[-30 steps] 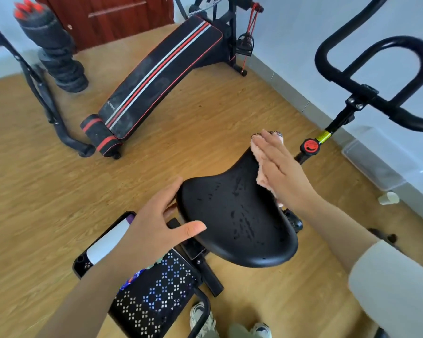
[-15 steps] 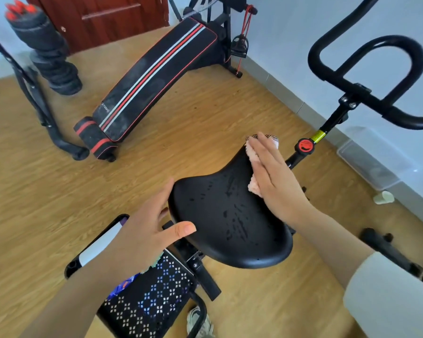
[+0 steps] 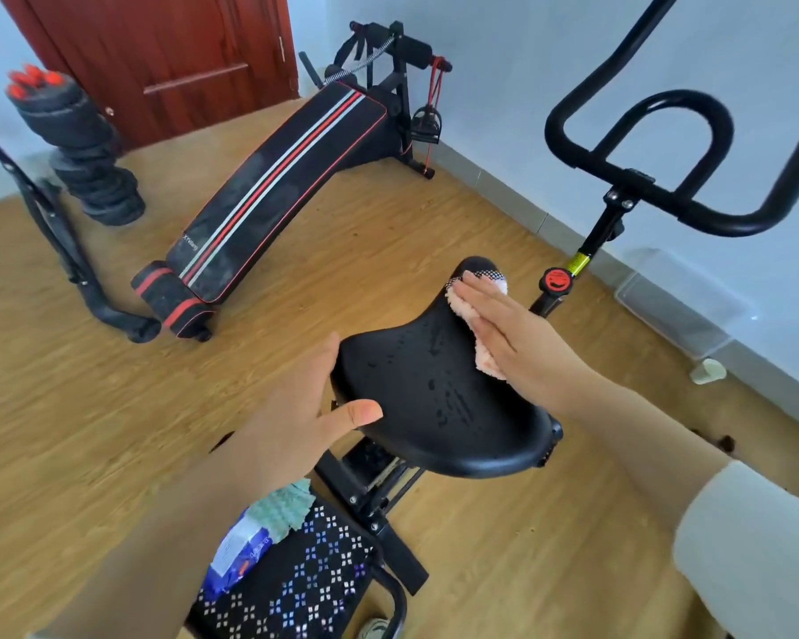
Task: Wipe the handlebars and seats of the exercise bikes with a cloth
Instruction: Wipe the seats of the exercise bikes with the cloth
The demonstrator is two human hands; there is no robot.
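the black seat (image 3: 439, 398) sits between your hands, wet in spots. your right hand (image 3: 513, 334) lies flat, fingers straight, pressing the pink cloth (image 3: 469, 311) onto the seat's nose. your left hand (image 3: 305, 408) steadies the seat's edge, thumb on top. handlebars (image 3: 642, 172) beyond your right hand.

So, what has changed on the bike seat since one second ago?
The right hand, flat on the pink cloth, slid a little back along the seat from its nose; the black tip now shows beyond the fingers. Nothing was taken or released. The left hand still steadies the seat's left edge, thumb on top, and droplets remain.
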